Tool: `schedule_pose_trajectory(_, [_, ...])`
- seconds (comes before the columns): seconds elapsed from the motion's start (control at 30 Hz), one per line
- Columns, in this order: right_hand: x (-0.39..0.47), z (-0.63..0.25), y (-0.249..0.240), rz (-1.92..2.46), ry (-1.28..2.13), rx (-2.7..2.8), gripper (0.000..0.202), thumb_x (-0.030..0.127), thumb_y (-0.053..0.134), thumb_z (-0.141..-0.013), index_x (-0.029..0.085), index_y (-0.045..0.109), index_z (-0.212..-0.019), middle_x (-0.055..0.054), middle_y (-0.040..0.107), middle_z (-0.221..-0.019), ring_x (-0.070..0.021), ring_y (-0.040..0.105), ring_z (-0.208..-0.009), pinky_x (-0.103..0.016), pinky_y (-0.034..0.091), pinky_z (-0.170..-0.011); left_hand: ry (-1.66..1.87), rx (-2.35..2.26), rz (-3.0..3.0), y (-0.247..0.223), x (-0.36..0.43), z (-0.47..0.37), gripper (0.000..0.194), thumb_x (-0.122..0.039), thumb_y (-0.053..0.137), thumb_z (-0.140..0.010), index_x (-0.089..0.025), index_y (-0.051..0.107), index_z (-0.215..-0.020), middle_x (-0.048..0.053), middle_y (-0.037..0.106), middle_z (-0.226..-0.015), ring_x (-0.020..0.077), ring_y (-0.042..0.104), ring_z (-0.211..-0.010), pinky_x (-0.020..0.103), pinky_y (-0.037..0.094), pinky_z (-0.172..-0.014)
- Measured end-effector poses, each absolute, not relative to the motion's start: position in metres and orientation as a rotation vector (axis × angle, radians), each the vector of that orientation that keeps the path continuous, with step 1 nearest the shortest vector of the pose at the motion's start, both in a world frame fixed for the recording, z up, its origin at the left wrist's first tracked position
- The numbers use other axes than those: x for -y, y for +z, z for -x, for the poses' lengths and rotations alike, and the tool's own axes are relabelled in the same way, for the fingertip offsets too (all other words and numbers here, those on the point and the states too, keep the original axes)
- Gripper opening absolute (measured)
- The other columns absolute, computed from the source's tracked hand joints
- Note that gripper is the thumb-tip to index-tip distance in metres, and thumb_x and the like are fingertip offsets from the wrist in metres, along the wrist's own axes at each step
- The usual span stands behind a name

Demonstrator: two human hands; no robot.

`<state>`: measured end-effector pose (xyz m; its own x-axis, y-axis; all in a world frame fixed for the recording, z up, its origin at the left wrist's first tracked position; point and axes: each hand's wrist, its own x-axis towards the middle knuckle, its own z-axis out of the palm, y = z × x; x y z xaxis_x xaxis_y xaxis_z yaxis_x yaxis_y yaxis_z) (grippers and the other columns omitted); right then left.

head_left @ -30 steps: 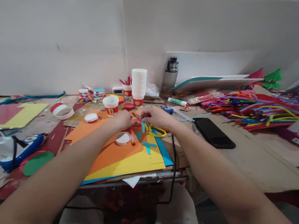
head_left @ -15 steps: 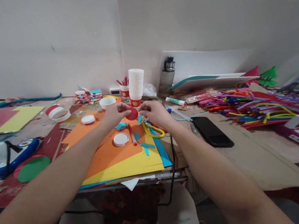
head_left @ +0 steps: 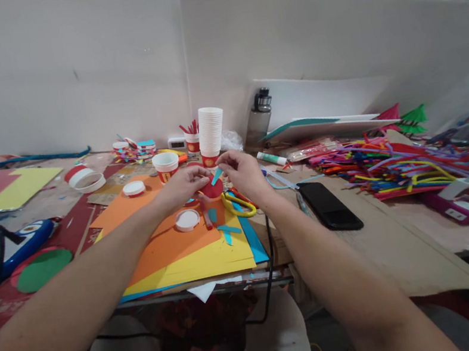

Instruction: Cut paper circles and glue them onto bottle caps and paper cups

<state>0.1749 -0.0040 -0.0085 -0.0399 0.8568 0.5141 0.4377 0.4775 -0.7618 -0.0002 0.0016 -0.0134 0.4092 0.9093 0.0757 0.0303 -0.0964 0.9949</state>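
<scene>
My left hand [head_left: 191, 184] pinches a red paper disc [head_left: 211, 190] by its left edge, above the orange paper [head_left: 169, 241]. Held by my right hand [head_left: 241, 173] is a small blue paper strip [head_left: 216, 175], its lower end over the disc; I cannot tell whether they touch. Below the hands lie a white cup-base piece [head_left: 187, 220], a red stick-like piece [head_left: 207, 216], crossed blue strips [head_left: 228, 232] and yellow-handled scissors [head_left: 244, 207]. A paper cup [head_left: 166, 166] stands just behind my left hand.
A stack of paper cups [head_left: 212, 134] and a bottle [head_left: 257, 117] stand at the back. On the right are a phone [head_left: 329, 206] and a heap of pipe cleaners [head_left: 378, 165]. A blue glue gun [head_left: 14, 250] lies at left. A black cable [head_left: 272, 262] hangs over the table edge.
My right hand has raised the blue strip from beside the disc to over it. The disc in my left hand has shifted slightly lower. The view has moved a little.
</scene>
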Motion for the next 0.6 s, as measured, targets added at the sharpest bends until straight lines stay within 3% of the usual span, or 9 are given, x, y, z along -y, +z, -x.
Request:
schedule_pose_trajectory(0.1, [0.007, -0.172, -0.009, 1.144, 0.422, 1.689, 0.01, 0.021, 0.055, -0.08, 0.019, 0.064, -0.081, 0.001, 0.062, -0.071, -0.0133, 0.055, -0.067, -0.025, 0.043, -0.065, 0.877, -0.875, -1.544, -0.013, 0.001, 0.001, 0.017, -0.021, 0.072, -0.075, -0.013, 0.067, -0.089, 0.004, 0.071, -0.084, 0.013, 0.066, -0.059, 0.024, 0.055, -0.053])
schedule_pose_trajectory(0.23, [0.01, -0.165, -0.01, 1.111, 0.424, 1.727, 0.011, 0.022, 0.056, -0.08, 0.018, 0.065, -0.083, 0.001, 0.063, -0.074, -0.0125, 0.055, -0.068, -0.025, 0.043, -0.066, 0.799, -0.907, -1.585, -0.014, 0.002, 0.003, 0.014, -0.024, 0.072, -0.073, -0.013, 0.069, -0.082, 0.003, 0.071, -0.074, 0.0121, 0.063, -0.048, 0.02, 0.048, -0.045])
schedule_pose_trajectory(0.4, [0.008, -0.179, 0.002, 1.117, 0.404, 1.661, 0.02, 0.034, 0.056, -0.084, 0.017, 0.065, -0.087, -0.001, 0.067, -0.078, -0.0133, 0.057, -0.07, -0.024, 0.045, -0.069, 0.829, -0.859, -1.495, -0.015, 0.0, 0.006, 0.016, -0.027, 0.07, -0.076, -0.012, 0.07, -0.082, 0.005, 0.072, -0.076, 0.0136, 0.065, -0.051, 0.022, 0.053, -0.048])
schedule_pose_trajectory(0.5, [0.003, -0.206, 0.012, 1.387, 0.147, 1.557, 0.024, 0.033, 0.051, -0.088, 0.016, 0.067, -0.091, -0.005, 0.07, -0.084, -0.0165, 0.061, -0.078, -0.027, 0.046, -0.075, 0.92, -0.81, -1.378, -0.015, -0.004, 0.008, 0.019, -0.028, 0.07, -0.077, -0.012, 0.068, -0.087, 0.007, 0.071, -0.079, 0.0154, 0.066, -0.058, 0.025, 0.057, -0.048])
schedule_pose_trajectory(0.6, [-0.003, -0.228, 0.01, 1.912, -0.033, 1.553, 0.027, 0.034, 0.05, -0.091, 0.015, 0.068, -0.098, -0.012, 0.072, -0.101, -0.0229, 0.064, -0.098, -0.032, 0.045, -0.087, 1.019, -0.744, -1.278, -0.014, -0.006, 0.008, 0.021, -0.027, 0.07, -0.079, -0.012, 0.067, -0.094, 0.008, 0.071, -0.085, 0.0169, 0.068, -0.066, 0.027, 0.059, -0.05])
